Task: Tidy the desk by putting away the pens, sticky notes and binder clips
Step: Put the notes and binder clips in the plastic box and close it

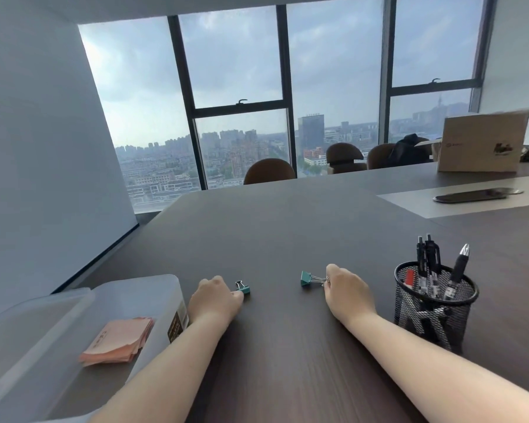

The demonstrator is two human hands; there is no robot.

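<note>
Two green binder clips lie on the dark desk (281, 227). My left hand (216, 300) pinches the smaller clip (243, 289) at its near side. My right hand (347, 290) grips the wire handles of the larger clip (306, 278), whose green body points left. A black mesh pen cup (434, 306) at the right holds several pens (428, 264) standing upright. A clear plastic box (153, 288) at the left contains a stack of pink sticky notes (119, 340).
A cardboard box (481, 141) stands at the far right of the desk. A dark flat oval object (474, 195) lies on a lighter panel. Brown chairs (269, 170) line the far edge before large windows. A white wall runs along the left.
</note>
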